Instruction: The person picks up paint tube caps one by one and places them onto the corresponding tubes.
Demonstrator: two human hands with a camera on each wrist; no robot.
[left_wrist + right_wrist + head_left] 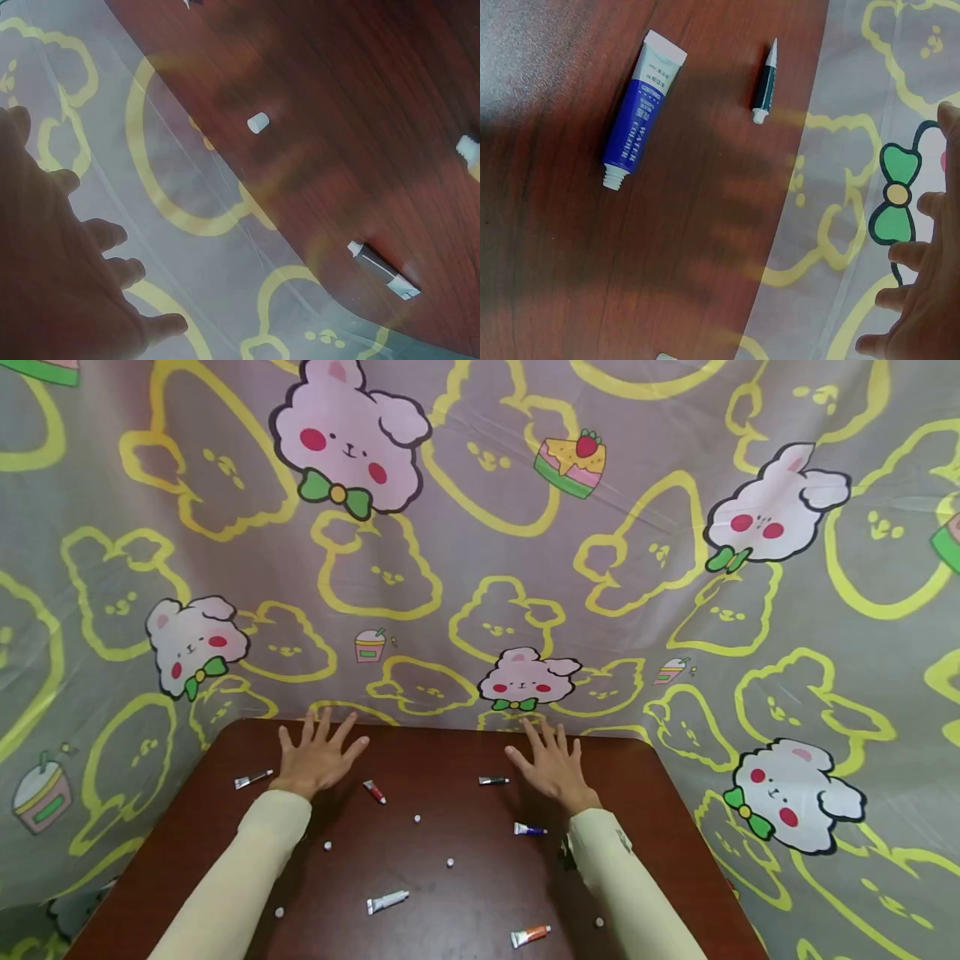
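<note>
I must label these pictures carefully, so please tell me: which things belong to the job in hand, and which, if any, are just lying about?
Probably the job's (paint supplies):
black paint tube
red paint tube
dark green paint tube
blue watercolour tube
white paint tube
orange paint tube
loose white caps

Probably only setting:
reddish-brown table
rabbit-patterned cloth

Fingers spread wide, left hand (317,762) and right hand (553,766) are stretched out over the table (435,756), a red tube (374,792) seen beside the left, a dark tube (493,781) beside the right, white caps (450,862) strewn between the sleeves (255,847)!
</note>
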